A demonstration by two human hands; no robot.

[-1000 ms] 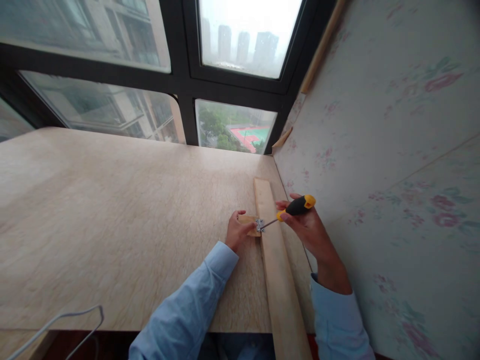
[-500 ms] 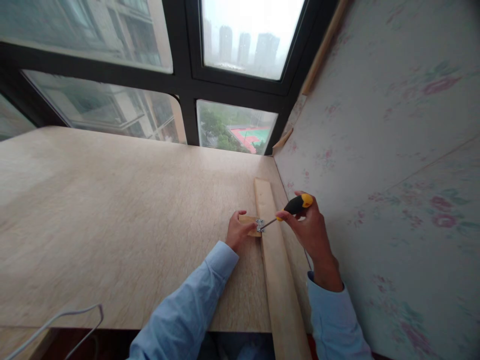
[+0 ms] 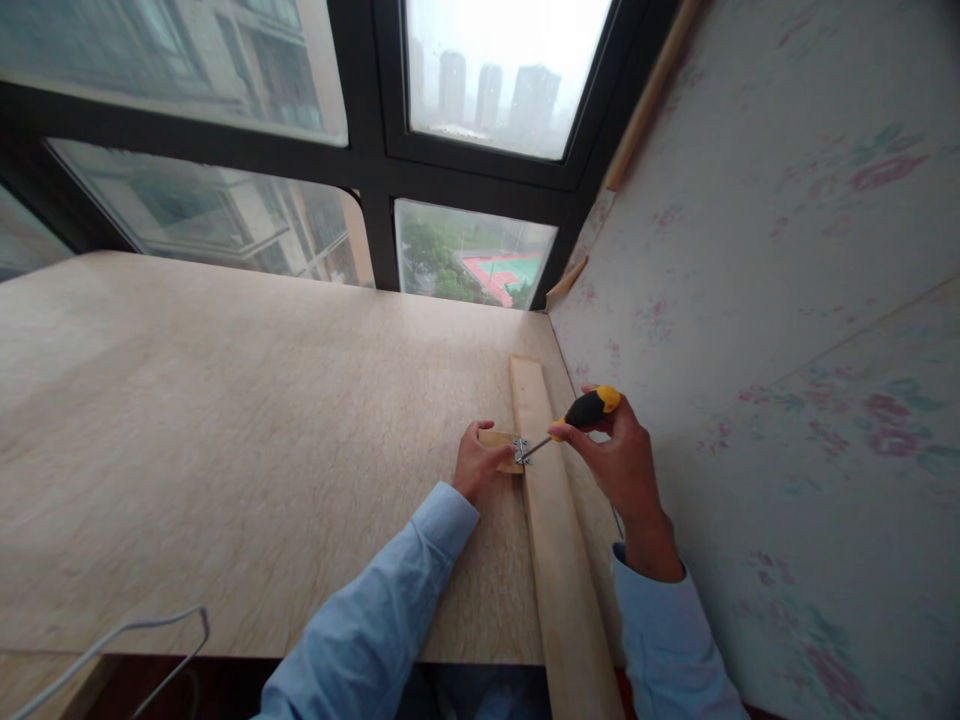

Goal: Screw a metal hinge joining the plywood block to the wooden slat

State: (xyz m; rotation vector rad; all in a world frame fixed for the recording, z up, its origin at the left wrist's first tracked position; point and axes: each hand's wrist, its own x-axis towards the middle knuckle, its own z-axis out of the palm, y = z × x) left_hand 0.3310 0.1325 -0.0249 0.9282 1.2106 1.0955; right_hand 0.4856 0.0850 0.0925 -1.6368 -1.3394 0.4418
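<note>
My right hand [image 3: 619,455] grips a screwdriver [image 3: 589,408] with a black and yellow handle. The tool slants down to the left, and its tip meets a small silver metal hinge [image 3: 520,450]. That hinge lies across the joint between a short wooden block [image 3: 497,439] and a long wooden plank [image 3: 559,540]. With fingers closed round the block, my left hand [image 3: 477,462] has its thumb by the hinge's left edge. Part of the block is hidden under that hand.
The plank lies along the right side of a pale tabletop [image 3: 262,430] and overhangs its front edge. Close on the right is a floral-papered wall [image 3: 750,350]. A window with a dark frame [image 3: 465,175] stands behind. A white cable [image 3: 142,625] loops at front left.
My right hand and the screwdriver handle have shifted very slightly left. The tip stays at the hinge, and my left hand holds nearly the same place.
</note>
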